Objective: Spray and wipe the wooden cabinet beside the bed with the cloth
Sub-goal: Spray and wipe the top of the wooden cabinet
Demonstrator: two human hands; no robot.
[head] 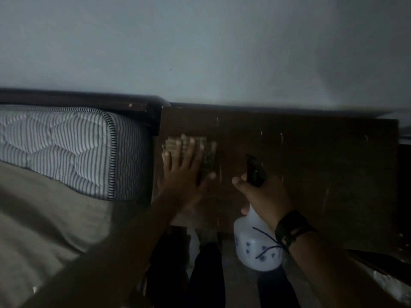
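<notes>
Grey wall [200, 45] fills upper frame. Striped mattress [66, 147] at left. Dark wooden cabinet [311, 170] centre-right. Right hand [264, 196] wrapped around white spray bottle [255, 245], lower centre. Left hand [184, 167] flat, fingers spread, pressing cloth [195, 145] on cabinet's left end.

One cabinet [311, 174], one cloth [206, 150], one spray bottle [255, 245], two hands [182, 172]

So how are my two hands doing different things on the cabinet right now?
The left hand lies flat with fingers spread, pressing the cloth onto the cabinet top; the right hand is curled around the spray bottle, above the surface. The right wrist wears a dark band; the left is bare. Both reach over the cabinet.
</notes>
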